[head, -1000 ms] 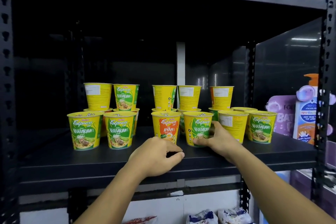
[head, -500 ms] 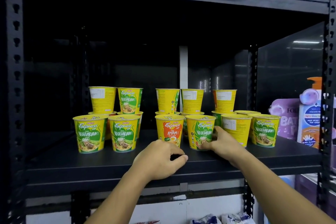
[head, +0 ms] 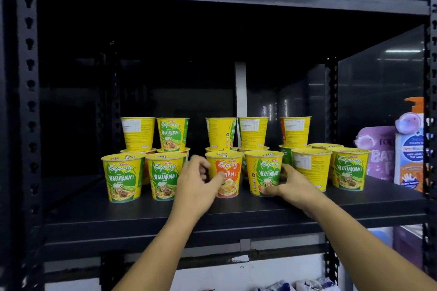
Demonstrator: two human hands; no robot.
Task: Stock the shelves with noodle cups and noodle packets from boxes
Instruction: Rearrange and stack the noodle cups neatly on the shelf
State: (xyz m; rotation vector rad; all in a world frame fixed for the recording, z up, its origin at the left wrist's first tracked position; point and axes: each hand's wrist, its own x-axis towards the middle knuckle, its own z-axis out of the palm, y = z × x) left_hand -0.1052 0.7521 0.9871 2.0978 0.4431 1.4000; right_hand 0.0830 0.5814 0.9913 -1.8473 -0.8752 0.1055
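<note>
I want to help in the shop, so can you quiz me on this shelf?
1. True or false: the left hand holds the orange cup.
2. Which word is on the green cup that the right hand holds? A) Ayam B) Vegetarian C) Curry
3. Fill the gap: the pump bottle stands at the ___ end of the shelf.

Key: 1 true. 2 B. 3 right.

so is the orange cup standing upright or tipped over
Upright. The orange cup stands on its narrow base on the shelf, sealed lid level on top, print reading straight. The left hand grips its side.
</note>
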